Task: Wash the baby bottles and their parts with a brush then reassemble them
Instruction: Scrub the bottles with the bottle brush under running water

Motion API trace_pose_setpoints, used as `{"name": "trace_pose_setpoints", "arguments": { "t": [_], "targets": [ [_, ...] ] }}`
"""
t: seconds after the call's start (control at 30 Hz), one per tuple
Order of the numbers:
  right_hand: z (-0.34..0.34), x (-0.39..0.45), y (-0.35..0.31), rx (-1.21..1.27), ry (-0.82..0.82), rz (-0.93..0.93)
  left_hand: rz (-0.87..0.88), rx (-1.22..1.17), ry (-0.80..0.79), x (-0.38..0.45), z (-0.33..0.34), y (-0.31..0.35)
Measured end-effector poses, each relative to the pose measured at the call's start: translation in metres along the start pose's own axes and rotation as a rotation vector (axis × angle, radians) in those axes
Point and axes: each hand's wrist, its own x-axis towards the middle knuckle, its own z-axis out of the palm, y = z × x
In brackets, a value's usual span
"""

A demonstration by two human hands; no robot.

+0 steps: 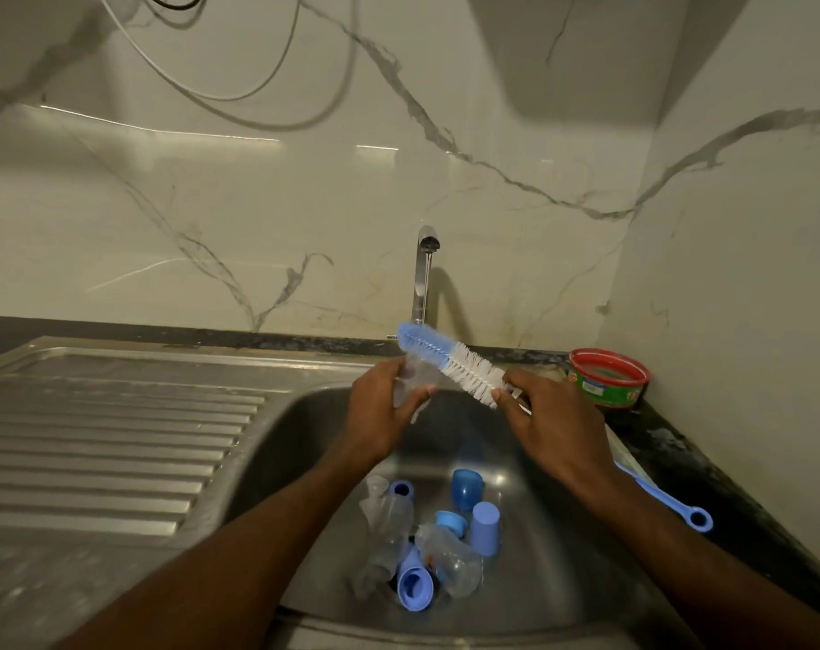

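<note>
Two hands | left hand (383, 405) fingers curled round clear part (415, 375) | right hand (546, 415) fingers pinch brush (450, 361)

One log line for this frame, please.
left hand: holds clear part | right hand: grips brush | over sink | bottles, caps in basin

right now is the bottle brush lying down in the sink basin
No, the bottle brush is held up above the sink, gripped by the right hand.
</note>
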Motion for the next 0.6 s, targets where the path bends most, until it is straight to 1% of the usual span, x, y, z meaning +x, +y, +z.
{"name": "trace_pose_setpoints", "arguments": {
  "t": [0.1, 0.17, 0.23, 0.3, 0.37, 0.47, 0.53, 0.6],
  "targets": [
    [0.000, 0.006, -0.002, 0.004, 0.024, 0.021, 0.116, -0.005, -0.082, -0.003, 0.009, 0.010],
    [-0.004, 0.007, 0.002, -0.015, 0.001, 0.031, 0.133, 0.030, -0.085, -0.002, 0.010, 0.009],
    [-0.006, 0.003, 0.006, -0.024, -0.026, 0.024, 0.080, 0.055, -0.042, -0.001, 0.007, 0.003],
    [-0.006, -0.001, 0.007, -0.024, -0.023, 0.011, -0.022, 0.052, 0.003, -0.001, 0.003, -0.004],
    [-0.003, -0.003, 0.003, -0.037, -0.021, -0.005, -0.069, 0.050, 0.005, 0.000, 0.001, -0.008],
    [0.001, 0.001, -0.003, -0.008, -0.042, 0.006, 0.033, 0.011, -0.074, -0.003, 0.005, -0.001],
    [0.001, 0.003, -0.003, -0.002, -0.034, 0.020, 0.100, 0.028, -0.134, -0.005, 0.009, 0.004],
    [-0.001, 0.004, -0.001, -0.023, -0.028, 0.033, 0.115, 0.056, -0.173, -0.005, 0.012, 0.003]
  ]
}}
